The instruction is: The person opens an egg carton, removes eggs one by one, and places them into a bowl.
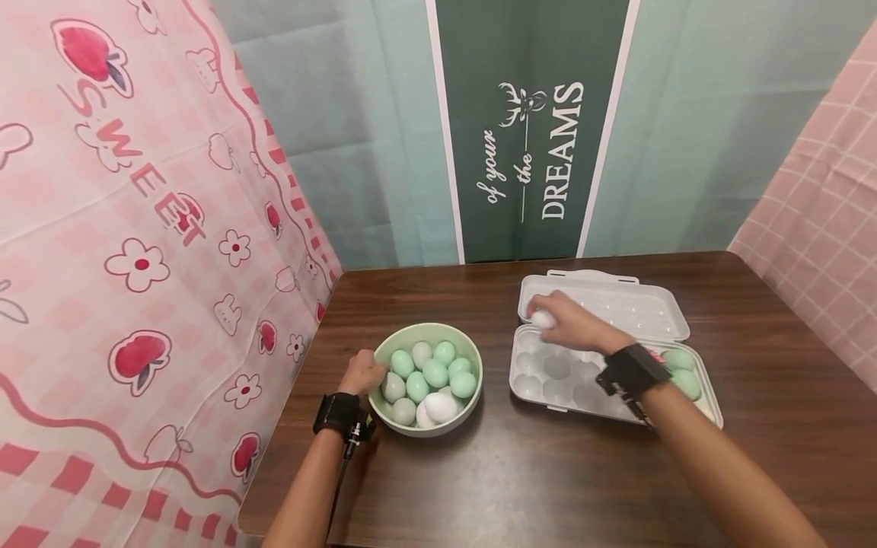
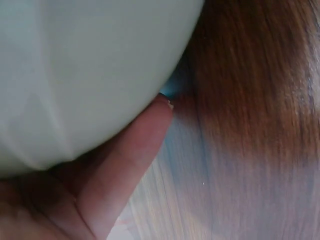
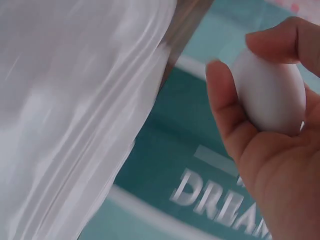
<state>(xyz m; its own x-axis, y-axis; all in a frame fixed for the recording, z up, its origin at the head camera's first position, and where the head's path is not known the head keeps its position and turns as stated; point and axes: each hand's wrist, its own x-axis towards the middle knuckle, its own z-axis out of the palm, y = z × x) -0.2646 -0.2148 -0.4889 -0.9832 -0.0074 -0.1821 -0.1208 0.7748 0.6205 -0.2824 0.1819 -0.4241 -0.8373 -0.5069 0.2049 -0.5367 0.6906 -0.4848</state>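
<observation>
My left hand grips the left rim of a pale green bowl. In the left wrist view, one finger lies straight along the outside of the bowl; the other fingers are hidden. Mint green, grey and white eggs fill the bowl. Between thumb and fingers, my right hand holds a white egg, raised over the left end of an egg box. Green eggs sit at the box's right end, partly behind my wrist. Cups at its left end hold nothing.
The egg box's lid lies folded back behind it. Both containers stand on a dark wooden table. A green and teal cloth hangs at the back, with pink cloths at the sides.
</observation>
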